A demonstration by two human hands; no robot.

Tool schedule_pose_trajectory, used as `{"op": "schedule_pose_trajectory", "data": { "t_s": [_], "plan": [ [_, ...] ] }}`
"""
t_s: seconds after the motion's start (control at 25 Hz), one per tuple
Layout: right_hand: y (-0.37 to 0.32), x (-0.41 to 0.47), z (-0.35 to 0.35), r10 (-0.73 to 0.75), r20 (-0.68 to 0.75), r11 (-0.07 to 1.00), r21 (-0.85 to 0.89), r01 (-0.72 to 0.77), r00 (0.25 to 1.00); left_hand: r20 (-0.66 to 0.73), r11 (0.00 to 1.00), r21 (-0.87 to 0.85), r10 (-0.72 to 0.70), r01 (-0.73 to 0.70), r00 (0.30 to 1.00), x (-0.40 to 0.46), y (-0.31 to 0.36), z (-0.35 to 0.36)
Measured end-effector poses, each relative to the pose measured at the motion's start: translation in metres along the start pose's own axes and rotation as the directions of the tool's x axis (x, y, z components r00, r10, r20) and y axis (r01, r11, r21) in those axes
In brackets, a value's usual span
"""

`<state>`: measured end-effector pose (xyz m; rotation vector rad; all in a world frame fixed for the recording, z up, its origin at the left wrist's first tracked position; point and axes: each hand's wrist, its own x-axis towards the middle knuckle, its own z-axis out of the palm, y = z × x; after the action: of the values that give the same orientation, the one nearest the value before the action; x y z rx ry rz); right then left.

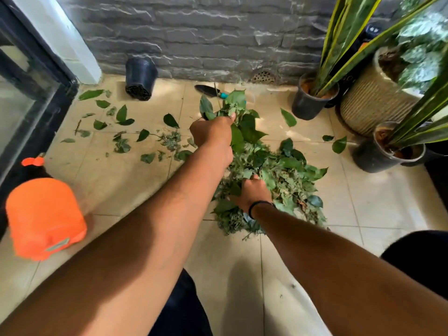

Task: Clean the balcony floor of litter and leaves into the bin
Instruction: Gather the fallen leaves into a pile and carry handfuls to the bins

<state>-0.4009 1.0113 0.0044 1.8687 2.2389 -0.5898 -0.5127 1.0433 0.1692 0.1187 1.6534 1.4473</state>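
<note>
Left hand: the left hand is curled round a bunch of leaves at the far end of the heap, the leaves sticking out past the knuckles.
Right hand: the right hand is sunk into the near side of the leaf pile; its fingers are buried in the greenery, so I cannot tell how tightly they are closed or how much they hold.
Pile: one loose heap on the tiled floor, between the two hands and spreading to the right of them.
Strays: scattered leaves lie well apart from the heap, off to the left toward the glass door; a few more lie near the plant pots.
Bin: none can be picked out for certain — the orange container at the left may be it, or may not.
Step in hand: gathering a double handful, by my reading.
Doing it well: squeeze the heap from both ends so the small dry bits are trapped inside the bigger leaves, and lift low and level.
Risk: crumbs are likely to shed from the underside on the way — keep the carry short.
Watch for: the trowel lying just beyond the heap; it should not go in with the leaves.
</note>
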Motion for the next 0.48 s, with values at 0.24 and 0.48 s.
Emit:
{"op": "schedule_pose_trajectory", "data": {
  "t_s": [0.24,0.48],
  "plan": [
    [-0.001,0.0,-0.002,0.113,-0.11,0.979,0.179,-0.092,0.987,-0.002,0.993,0.021,-0.113,0.113,0.994,-0.006,-0.003,-0.027],
    [-0.04,-0.034,-0.095,0.578,0.229,0.188,0.897,-0.401,0.783,-0.002,0.911,-0.222,-0.357,0.348,0.934,-0.037,0.013,-0.047]
  ]
}}
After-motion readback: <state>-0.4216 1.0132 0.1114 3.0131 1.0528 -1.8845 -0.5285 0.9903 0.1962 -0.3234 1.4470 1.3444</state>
